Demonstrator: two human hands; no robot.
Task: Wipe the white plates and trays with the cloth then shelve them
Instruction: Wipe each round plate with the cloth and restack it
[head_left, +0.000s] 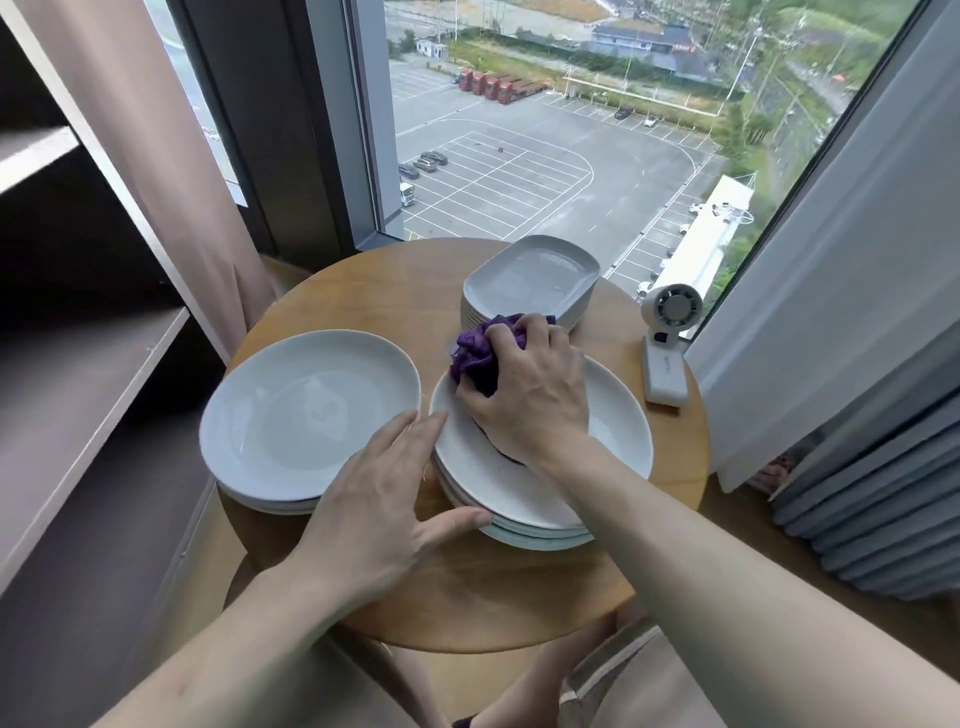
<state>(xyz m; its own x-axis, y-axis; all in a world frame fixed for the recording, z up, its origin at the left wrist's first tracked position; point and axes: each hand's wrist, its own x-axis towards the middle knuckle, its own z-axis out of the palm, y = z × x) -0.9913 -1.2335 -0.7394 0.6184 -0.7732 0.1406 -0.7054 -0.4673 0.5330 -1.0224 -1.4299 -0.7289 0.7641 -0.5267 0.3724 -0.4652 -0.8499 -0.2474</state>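
- Step in hand, as judged: wiping the top plate (618, 431) of the right-hand stack. Shelving is not yet begun.
- Your right hand (524, 395) grips the bunched purple cloth (475, 356), fingers curled over it, and presses it onto the far-left part of that plate, near the rim.
- Your left hand (379, 499) is spread, with straight fingers along the stack's left edge and the thumb against the lower rims. It holds nothing and serves as a brace.
- Recommendation: work the cloth in overlapping sweeps from rim to centre, and cover the bare right side as well.
- Press moderately. The plates sit slightly offset in the stack and, in my judgement, could slide.
- Keep the bracing hand low on the rims so the top plate does not skate.
- Location: the stack stands on the round table (467, 597), just beside the second plate stack (306, 415) on your left.
- The tray stack (530, 275) stands behind it. Whether the cloth touches the trays cannot be told.
- The shelves (78, 374) stand at your left.
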